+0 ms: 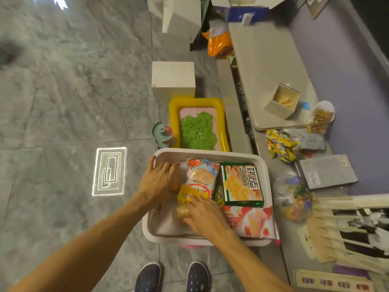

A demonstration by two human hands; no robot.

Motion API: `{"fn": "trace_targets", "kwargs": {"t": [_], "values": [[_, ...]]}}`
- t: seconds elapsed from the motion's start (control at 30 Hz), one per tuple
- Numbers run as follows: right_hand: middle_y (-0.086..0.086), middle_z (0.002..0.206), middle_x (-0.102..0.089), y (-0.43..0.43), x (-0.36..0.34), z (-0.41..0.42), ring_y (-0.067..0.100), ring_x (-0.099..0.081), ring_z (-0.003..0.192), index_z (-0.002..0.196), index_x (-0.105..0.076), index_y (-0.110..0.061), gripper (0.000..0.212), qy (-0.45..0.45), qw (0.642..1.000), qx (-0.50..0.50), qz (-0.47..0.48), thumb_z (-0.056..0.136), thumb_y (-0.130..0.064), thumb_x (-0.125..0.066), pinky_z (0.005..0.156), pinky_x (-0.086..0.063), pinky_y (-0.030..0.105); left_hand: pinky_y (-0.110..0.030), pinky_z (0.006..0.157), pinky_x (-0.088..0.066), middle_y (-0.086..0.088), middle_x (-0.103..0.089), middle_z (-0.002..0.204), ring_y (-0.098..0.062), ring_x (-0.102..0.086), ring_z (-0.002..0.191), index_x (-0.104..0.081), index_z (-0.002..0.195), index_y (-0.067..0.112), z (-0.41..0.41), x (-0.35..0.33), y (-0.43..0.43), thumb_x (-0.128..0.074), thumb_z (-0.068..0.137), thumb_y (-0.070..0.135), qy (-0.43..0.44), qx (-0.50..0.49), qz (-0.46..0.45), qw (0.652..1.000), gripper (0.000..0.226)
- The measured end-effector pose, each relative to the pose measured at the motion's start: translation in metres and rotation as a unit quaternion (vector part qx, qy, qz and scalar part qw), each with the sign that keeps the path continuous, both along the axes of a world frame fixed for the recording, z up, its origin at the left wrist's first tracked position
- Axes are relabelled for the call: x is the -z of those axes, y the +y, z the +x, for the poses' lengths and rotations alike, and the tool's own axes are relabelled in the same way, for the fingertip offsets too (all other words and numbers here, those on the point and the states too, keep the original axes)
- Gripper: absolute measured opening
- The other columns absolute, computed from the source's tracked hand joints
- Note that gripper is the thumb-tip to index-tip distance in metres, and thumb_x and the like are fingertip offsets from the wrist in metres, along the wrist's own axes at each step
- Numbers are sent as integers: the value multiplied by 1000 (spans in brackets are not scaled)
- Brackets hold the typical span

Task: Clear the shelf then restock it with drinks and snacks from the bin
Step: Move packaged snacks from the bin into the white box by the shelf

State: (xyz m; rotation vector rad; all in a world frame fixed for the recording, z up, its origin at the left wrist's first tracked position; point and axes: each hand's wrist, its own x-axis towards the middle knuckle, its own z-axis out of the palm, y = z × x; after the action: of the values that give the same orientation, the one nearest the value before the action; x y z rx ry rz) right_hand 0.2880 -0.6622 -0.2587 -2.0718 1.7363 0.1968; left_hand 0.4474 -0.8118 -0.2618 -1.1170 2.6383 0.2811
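Tile floor (73,102): bin (210,153), yellow tray (173,114) behind; L hand (161,179) spread inside, R hand (205,217) flat on yellow pack (188,192).

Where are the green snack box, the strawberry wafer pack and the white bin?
green snack box (242,184), head view, front face
strawberry wafer pack (253,222), head view, wrapper middle
white bin (210,152), head view, far rim

Left hand (160,180) and right hand (205,218) inside snack-filled bin (210,153)
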Motion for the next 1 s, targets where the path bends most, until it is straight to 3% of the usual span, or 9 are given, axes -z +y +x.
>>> {"fn": "trace_targets", "kwargs": {"t": [0.07,0.2,0.33,0.43,0.5,0.6,0.73,0.9,1.0], "values": [[4,141,-66,4,-7,-2,25,-60,131,130,-69,-16,56,-35,998,30,-39,96,-58,-56,109,-48,45,-58,116,-23,-4,-63,124,-28,-61,120,-52,141,18,4,-16,2,-43,70,75,43,-19,-2,999,91],[-4,133,-72,3,-53,-2,16,-64,125,125,-74,-21,51,-137,977,115,-117,97,-61,-59,117,-42,46,-51,111,-39,-3,-57,144,-28,-62,122,-40,154,24,14,-71,4,-72,68,72,150,-108,32,982,104],[1,138,-70,-9,-126,-9,19,-66,126,128,-74,-18,54,-211,945,186,-168,95,-58,-65,108,-52,42,-37,93,-57,5,-52,145,-15,-63,114,-36,158,32,34,-150,-1,-91,72,52,307,-228,112,917,104],[1,147,-65,-18,-193,-19,20,-64,130,134,-73,-22,58,-210,931,222,-198,95,-64,-62,104,-52,36,-20,81,-56,15,-47,137,-5,-65,103,-35,153,46,41,-219,-3,-95,73,42,371,-227,132,891,100],[3,147,-65,-20,-245,-26,23,-65,129,136,-72,-24,60,-217,919,243,-222,93,-65,-64,100,-56,38,-19,75,-59,14,-46,137,-7,-66,103,-36,150,48,40,-265,-3,-96,73,33,399,-227,155,875,99],[3,146,-66,-12,-323,-39,25,-67,125,136,-72,-25,61,-210,908,262,-252,91,-66,-66,98,-59,41,-29,78,-64,7,-46,142,-16,-67,109,-39,150,46,30,-331,2,-97,73,23,437,-209,184,856,99],[2,142,-68,16,-410,-52,22,-70,119,133,-73,-25,63,-177,888,309,-290,89,-70,-63,93,-61,41,-37,82,-66,7,-47,146,-21,-67,114,-40,153,46,13,-409,13,-98,72,28,461,-155,228,843,102],[-6,109,-78,80,-496,-54,15,-70,91,118,-76,-24,58,-146,849,382,-334,90,-73,-64,75,-61,38,-40,86,-65,10,-51,144,-19,-66,118,-40,151,49,-20,-481,40,-96,71,37,462,-28,258,848,99],[-4,106,-79,133,-528,-53,21,-71,88,115,-77,-23,52,-74,820,427,-374,89,-68,-71,70,-55,32,-38,83,-65,6,-54,142,-21,-69,113,-39,153,46,-50,-509,66,-97,70,33,455,38,284,843,102]]}}
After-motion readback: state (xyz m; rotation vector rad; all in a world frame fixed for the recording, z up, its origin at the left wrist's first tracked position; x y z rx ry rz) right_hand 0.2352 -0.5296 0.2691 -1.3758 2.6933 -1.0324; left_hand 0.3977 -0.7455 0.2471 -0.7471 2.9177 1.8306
